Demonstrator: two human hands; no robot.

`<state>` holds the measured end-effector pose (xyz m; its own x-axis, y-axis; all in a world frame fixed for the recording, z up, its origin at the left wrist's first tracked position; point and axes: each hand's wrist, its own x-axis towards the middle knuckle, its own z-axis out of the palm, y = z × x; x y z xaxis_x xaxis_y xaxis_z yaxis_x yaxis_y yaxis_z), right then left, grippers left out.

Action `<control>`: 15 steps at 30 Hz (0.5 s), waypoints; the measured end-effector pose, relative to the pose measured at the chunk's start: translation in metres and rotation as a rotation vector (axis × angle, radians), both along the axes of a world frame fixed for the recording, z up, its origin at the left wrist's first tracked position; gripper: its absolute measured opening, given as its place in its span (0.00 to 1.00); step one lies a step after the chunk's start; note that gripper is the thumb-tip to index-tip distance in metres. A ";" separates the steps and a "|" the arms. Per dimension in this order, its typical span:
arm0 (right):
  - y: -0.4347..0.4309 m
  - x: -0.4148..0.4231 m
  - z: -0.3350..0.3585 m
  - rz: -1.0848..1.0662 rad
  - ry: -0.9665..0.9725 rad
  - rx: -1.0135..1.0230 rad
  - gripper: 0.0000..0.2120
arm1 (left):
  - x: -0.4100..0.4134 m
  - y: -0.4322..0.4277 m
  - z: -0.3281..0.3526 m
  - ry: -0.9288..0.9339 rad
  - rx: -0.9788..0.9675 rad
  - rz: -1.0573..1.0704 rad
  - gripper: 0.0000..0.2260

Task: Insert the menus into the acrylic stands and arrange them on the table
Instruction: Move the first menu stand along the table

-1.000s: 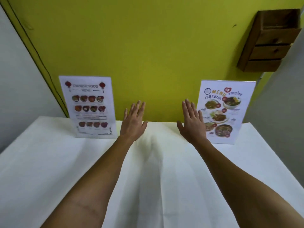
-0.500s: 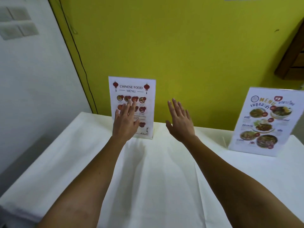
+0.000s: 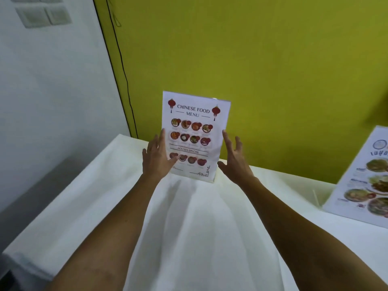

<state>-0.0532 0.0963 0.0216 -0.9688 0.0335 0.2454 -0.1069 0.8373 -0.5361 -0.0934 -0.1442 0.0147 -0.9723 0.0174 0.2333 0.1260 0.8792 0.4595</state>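
Flanking the Chinese food menu (image 3: 194,131), which stands upright in its clear acrylic stand (image 3: 212,179) on the white cloth-covered table (image 3: 84,198), the left hand (image 3: 156,157) and right hand (image 3: 234,162) are spread, fingers at its edges. Right of it, a second glossy menu (image 3: 365,181) leans tilted.

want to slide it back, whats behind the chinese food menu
Behind the Chinese food menu only the green wall shows, above and beside it. The stand and menu hide the strip of table directly behind, so whether there is room is unclear.
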 end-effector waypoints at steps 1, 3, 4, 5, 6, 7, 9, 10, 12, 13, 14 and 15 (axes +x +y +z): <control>-0.004 -0.004 -0.001 -0.011 0.021 -0.034 0.48 | -0.010 -0.002 0.000 0.000 0.033 -0.017 0.45; -0.013 -0.013 -0.003 -0.029 0.068 -0.087 0.49 | -0.028 -0.008 0.002 -0.016 0.084 -0.080 0.50; -0.017 -0.016 -0.005 -0.023 0.089 -0.108 0.49 | -0.035 -0.010 0.003 -0.031 0.116 -0.122 0.53; -0.023 -0.021 -0.008 -0.015 0.104 -0.130 0.49 | -0.044 -0.014 0.003 -0.054 0.157 -0.172 0.54; -0.029 -0.026 -0.011 -0.019 0.105 -0.157 0.49 | -0.050 -0.017 0.003 -0.085 0.198 -0.223 0.55; -0.034 -0.029 -0.013 -0.034 0.101 -0.181 0.50 | -0.056 -0.019 0.002 -0.115 0.226 -0.268 0.56; -0.042 -0.034 -0.018 -0.094 0.112 -0.181 0.50 | -0.063 -0.022 0.000 -0.121 0.215 -0.306 0.55; -0.044 -0.037 -0.019 -0.132 0.116 -0.174 0.50 | -0.066 -0.024 -0.002 -0.097 0.171 -0.310 0.53; -0.048 -0.039 -0.021 -0.172 0.126 -0.159 0.52 | -0.072 -0.031 -0.005 -0.022 0.056 -0.335 0.49; -0.050 -0.040 -0.021 -0.174 0.134 -0.150 0.53 | -0.075 -0.036 -0.005 0.000 0.029 -0.352 0.48; -0.053 -0.041 -0.019 -0.171 0.135 -0.150 0.54 | -0.079 -0.041 -0.003 0.004 0.019 -0.365 0.47; -0.058 -0.046 -0.017 -0.170 0.138 -0.151 0.54 | -0.085 -0.049 -0.002 0.012 0.016 -0.377 0.47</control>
